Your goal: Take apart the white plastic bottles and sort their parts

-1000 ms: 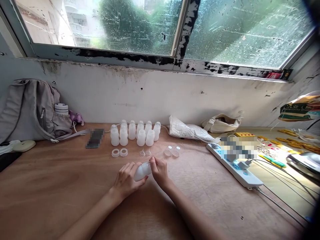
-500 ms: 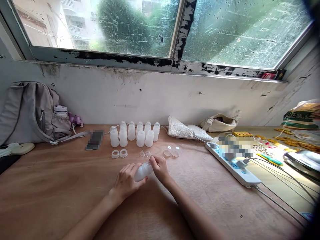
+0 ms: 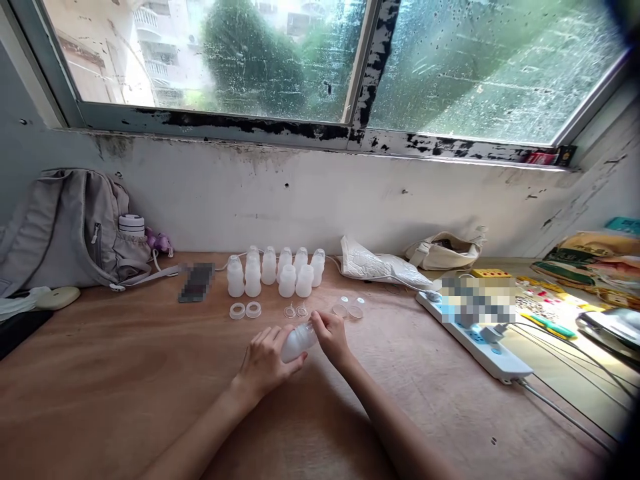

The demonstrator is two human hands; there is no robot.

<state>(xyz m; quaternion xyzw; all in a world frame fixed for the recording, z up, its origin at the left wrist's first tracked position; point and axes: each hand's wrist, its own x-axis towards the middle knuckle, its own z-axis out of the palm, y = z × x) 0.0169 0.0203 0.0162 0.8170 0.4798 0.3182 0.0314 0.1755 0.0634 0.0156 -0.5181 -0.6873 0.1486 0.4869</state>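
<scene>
My left hand (image 3: 270, 360) is wrapped round the body of a frosted white baby bottle (image 3: 297, 341), tilted with its top up to the right. At that top end the fingers of my right hand (image 3: 330, 335) are closed in a pinch, hiding most of what they grip. Beyond my hands lie two white screw rings (image 3: 237, 311), two clear teats (image 3: 301, 310) and two clear round caps (image 3: 355, 311). Behind these, several similar bottles (image 3: 253, 277) stand upright in rows; two in front, including one bottle (image 3: 287, 281), have no clear cap.
A grey backpack (image 3: 75, 233) sits at the left, near a blurred dark flat object (image 3: 197, 283). A white padded pouch (image 3: 375, 263) and a cream bag (image 3: 445, 250) lie along the wall. To the right are a power strip (image 3: 475, 340), cables and a green-handled tool (image 3: 550, 327).
The camera view has turned slightly, so the scene sits further right and a little lower. Both hands keep their hold on the bottle, with hardly any change in grip.
</scene>
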